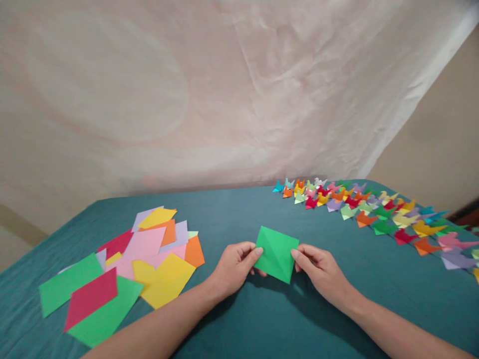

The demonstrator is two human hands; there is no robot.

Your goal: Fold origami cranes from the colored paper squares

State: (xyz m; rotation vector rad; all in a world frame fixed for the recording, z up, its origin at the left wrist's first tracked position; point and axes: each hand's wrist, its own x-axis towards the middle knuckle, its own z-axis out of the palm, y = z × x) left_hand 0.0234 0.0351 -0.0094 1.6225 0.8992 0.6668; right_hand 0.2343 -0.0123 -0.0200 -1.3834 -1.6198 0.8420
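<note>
I hold a small green folded paper square (pixel 277 253) just above the teal table (pixel 239 219), tilted like a diamond, with a crease running down its middle. My left hand (pixel 235 267) pinches its left corner between thumb and fingers. My right hand (pixel 318 269) pinches the right corner the same way. Both hands sit near the table's middle, close to the front.
Loose flat sheets (pixel 149 259) in pink, yellow, orange, red, green and lilac lie scattered at the left. Several small folded paper birds (pixel 374 209) in many colours run in rows at the right. A pale cloth (pixel 224 99) hangs behind the table.
</note>
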